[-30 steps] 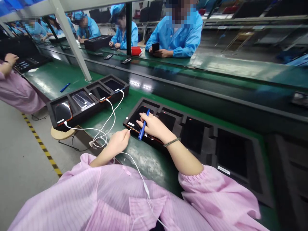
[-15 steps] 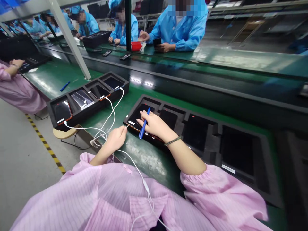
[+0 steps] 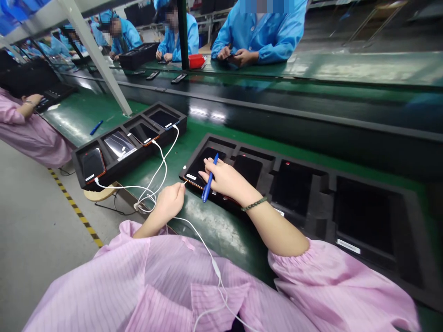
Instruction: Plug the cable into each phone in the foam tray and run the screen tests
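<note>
My left hand (image 3: pixel 170 202) is closed in a pinch on the end of a white charging cable (image 3: pixel 197 235), whose thin tip is at the lower edge of the nearest phone (image 3: pixel 198 167). Whether the tip is inside the port, I cannot tell. That phone has an orange edge and a white label, and lies in the left slot of a black foam tray (image 3: pixel 327 184). Over the phone's right part is my right hand (image 3: pixel 230 182), with a blue pen (image 3: pixel 209 180) held between its fingers. Its fingertips reach over the screen; contact is unclear.
Left of my hands, a second black foam tray (image 3: pixel 116 164) holds several phones, some with white cables plugged in. A blue pen (image 3: pixel 96 127) lies on the green bench behind it. A grey post (image 3: pixel 104 60) rises from the bench. Co-workers in blue (image 3: pixel 266 34) sit across the line.
The view has shifted slightly. My hands stay at the same phone, in nearly the same pose. Across the line, the co-worker's hands have come together.
</note>
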Available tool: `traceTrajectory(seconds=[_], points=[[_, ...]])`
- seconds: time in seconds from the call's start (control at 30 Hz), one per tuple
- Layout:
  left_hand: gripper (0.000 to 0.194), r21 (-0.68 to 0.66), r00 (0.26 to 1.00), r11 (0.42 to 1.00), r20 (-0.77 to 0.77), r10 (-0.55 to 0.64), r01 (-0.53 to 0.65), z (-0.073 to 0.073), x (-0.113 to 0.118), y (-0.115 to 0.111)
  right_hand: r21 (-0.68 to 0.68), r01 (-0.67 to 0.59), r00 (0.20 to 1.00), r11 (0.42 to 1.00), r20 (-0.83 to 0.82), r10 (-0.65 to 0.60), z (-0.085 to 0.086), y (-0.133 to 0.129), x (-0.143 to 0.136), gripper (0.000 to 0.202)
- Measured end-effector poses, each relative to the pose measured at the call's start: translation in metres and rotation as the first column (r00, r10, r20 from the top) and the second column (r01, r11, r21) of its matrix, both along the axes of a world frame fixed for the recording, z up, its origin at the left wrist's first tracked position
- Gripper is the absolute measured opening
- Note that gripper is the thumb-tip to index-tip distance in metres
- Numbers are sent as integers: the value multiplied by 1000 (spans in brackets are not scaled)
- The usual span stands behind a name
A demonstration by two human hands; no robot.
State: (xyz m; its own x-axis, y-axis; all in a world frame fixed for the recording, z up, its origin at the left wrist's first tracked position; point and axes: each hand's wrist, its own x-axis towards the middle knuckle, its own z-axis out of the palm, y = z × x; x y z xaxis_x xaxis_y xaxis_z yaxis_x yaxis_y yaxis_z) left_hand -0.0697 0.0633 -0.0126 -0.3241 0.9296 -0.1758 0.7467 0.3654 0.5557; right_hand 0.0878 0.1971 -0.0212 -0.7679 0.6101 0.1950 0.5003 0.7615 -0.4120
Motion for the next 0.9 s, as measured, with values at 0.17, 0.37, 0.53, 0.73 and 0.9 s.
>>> traceTrajectory(seconds=[0.17, 0.37, 0.53, 0.73, 0.9], points=[[35, -8, 999, 999, -38, 38, -39, 6, 4, 5, -3, 10, 1000, 1000, 4, -10, 0, -2, -1, 15], [33, 39, 994, 997, 92, 56, -60, 3, 6, 13, -1, 7, 1000, 1000, 20, -7, -1, -3, -2, 18], [35, 101, 945, 989, 318, 73, -111, -8, 11, 13, 38, -3, 998, 999, 57, 1, 2, -4, -5, 17], [40, 147, 884, 964, 449, 134, -221, -23, 23, 18, 46, -14, 997, 999, 81, 11, 7, -6, -10, 21], [41, 92, 892, 977, 431, 136, -194, -19, 19, 22, 47, -25, 998, 999, 66, 22, 7, -5, -14, 19]])
